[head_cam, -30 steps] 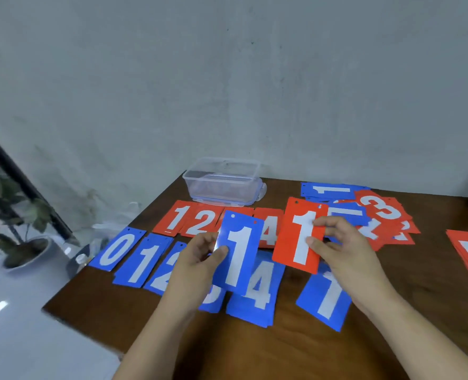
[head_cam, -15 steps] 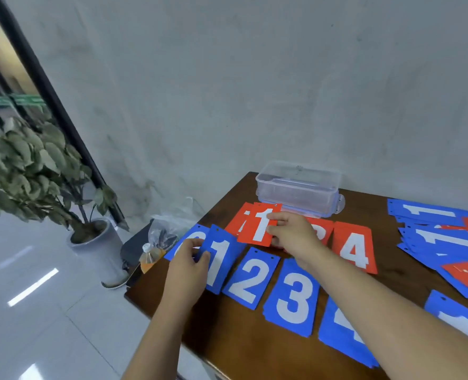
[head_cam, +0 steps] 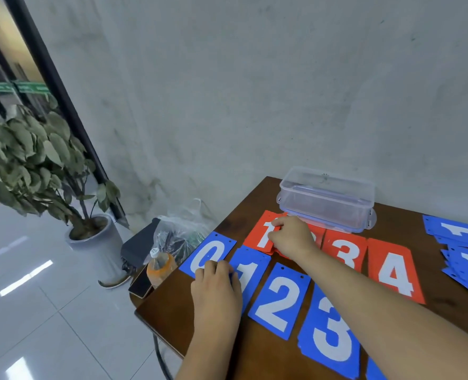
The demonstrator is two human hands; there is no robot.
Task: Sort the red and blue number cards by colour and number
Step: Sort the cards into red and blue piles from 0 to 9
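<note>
Two rows of number cards lie on the brown table (head_cam: 172, 319). The near row is blue: 0 (head_cam: 209, 253), 1 (head_cam: 254, 263), 2 (head_cam: 279, 303), 3 (head_cam: 331, 333). My left hand (head_cam: 216, 294) lies on the blue 1 and grips its left edge with curled fingers. The far row is red: 1 (head_cam: 260, 233), 3 (head_cam: 345, 253), 4 (head_cam: 394, 272). My right hand (head_cam: 290, 237) pinches the red 1 on its stack and hides the card between the red 1 and 3. A loose pile of blue cards (head_cam: 463, 242) lies at the right.
A clear plastic box (head_cam: 326, 198) stands behind the red row against the wall. The table's left edge is close to my left hand. Beside it are an orange bottle (head_cam: 160, 267), a phone (head_cam: 141, 282), a plastic bag (head_cam: 180, 231) and a potted plant (head_cam: 35, 165).
Both hands carried their cards left and down: the blue 1 now lies between the blue 0 and 2, the red 1 on the red 1 stack. My head turned left and closer.
</note>
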